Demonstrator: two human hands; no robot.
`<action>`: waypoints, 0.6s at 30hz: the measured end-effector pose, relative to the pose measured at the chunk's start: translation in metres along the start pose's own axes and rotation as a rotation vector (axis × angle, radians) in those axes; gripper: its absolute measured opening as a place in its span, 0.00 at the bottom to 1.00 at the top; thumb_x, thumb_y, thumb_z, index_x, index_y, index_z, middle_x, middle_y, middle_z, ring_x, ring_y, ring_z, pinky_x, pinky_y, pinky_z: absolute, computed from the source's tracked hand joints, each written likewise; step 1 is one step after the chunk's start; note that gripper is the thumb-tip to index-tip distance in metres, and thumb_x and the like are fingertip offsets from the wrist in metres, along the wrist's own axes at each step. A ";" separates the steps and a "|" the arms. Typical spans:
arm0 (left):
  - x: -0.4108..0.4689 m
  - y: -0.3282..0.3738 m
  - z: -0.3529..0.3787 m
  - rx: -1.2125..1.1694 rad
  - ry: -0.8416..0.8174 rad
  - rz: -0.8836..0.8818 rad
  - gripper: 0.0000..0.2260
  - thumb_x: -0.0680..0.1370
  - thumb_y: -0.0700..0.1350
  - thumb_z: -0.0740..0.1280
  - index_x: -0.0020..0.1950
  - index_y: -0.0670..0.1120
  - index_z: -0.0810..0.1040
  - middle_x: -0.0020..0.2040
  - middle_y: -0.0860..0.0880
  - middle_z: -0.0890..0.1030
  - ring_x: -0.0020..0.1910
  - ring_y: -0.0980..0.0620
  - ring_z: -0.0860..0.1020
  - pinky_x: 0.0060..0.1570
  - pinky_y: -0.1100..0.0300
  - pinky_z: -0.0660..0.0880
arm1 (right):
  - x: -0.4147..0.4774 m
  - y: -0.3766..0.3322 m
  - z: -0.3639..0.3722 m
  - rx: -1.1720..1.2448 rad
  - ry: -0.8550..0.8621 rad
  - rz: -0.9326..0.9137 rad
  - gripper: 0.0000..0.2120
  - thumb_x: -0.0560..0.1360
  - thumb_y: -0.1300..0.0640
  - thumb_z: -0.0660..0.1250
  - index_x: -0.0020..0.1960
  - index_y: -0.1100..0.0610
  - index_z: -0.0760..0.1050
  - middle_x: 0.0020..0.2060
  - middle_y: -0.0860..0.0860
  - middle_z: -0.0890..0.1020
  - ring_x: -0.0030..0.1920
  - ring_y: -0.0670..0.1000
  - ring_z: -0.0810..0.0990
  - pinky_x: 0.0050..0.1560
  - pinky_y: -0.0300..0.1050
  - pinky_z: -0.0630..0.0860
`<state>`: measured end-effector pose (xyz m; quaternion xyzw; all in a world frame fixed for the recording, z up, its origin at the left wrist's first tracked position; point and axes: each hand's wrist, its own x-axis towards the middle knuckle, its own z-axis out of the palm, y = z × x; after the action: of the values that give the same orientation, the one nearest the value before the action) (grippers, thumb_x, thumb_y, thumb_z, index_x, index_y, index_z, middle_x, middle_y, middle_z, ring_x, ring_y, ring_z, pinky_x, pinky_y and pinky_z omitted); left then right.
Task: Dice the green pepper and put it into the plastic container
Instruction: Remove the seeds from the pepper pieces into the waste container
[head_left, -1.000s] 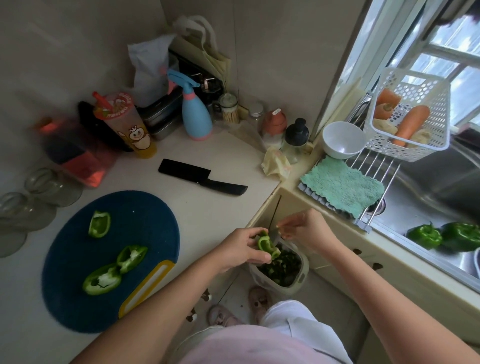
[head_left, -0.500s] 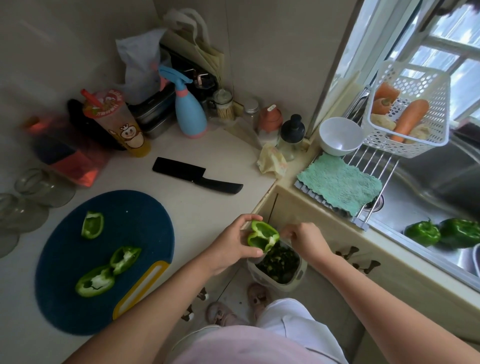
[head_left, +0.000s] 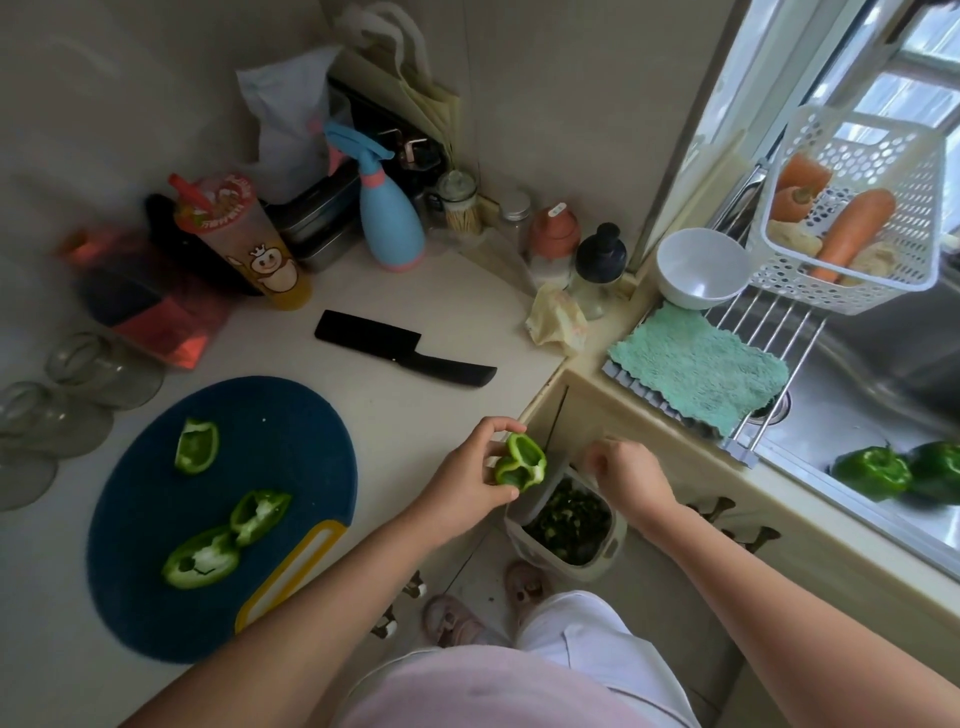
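Pepper piece, hollow, glossy green w/ pale inside, pinched in L hand.

Right hand grip hidden behind its knuckles, glasses cut by left edge, red packet blurred.

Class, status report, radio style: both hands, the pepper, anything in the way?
Left hand pinches pepper piece by plastic container. Right hand curled beside it, grip unclear. Three pieces on board; path clear.
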<state>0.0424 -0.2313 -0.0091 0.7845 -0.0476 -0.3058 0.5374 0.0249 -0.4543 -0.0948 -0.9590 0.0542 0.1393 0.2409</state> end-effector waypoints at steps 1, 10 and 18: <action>0.001 -0.001 0.000 0.003 0.004 -0.007 0.27 0.70 0.31 0.69 0.58 0.59 0.69 0.57 0.52 0.77 0.52 0.55 0.80 0.51 0.65 0.76 | 0.001 -0.002 -0.001 0.005 -0.019 0.021 0.10 0.68 0.70 0.60 0.34 0.58 0.75 0.31 0.51 0.77 0.33 0.54 0.75 0.34 0.47 0.72; 0.003 -0.002 -0.008 -0.052 0.037 -0.073 0.27 0.69 0.32 0.71 0.58 0.58 0.69 0.55 0.49 0.79 0.51 0.55 0.80 0.47 0.68 0.76 | 0.003 -0.010 -0.010 -0.044 -0.056 0.121 0.15 0.76 0.57 0.59 0.31 0.60 0.67 0.27 0.54 0.70 0.28 0.54 0.69 0.27 0.45 0.63; 0.000 -0.005 -0.027 -0.100 0.087 -0.115 0.28 0.69 0.36 0.73 0.60 0.59 0.68 0.55 0.52 0.79 0.53 0.57 0.79 0.52 0.64 0.75 | 0.008 -0.014 -0.011 -0.060 -0.046 0.069 0.19 0.69 0.73 0.57 0.56 0.61 0.75 0.52 0.56 0.74 0.47 0.60 0.77 0.47 0.54 0.77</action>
<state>0.0552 -0.2072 -0.0065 0.7707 0.0362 -0.3040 0.5588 0.0375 -0.4476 -0.0813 -0.9599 0.0774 0.1711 0.2083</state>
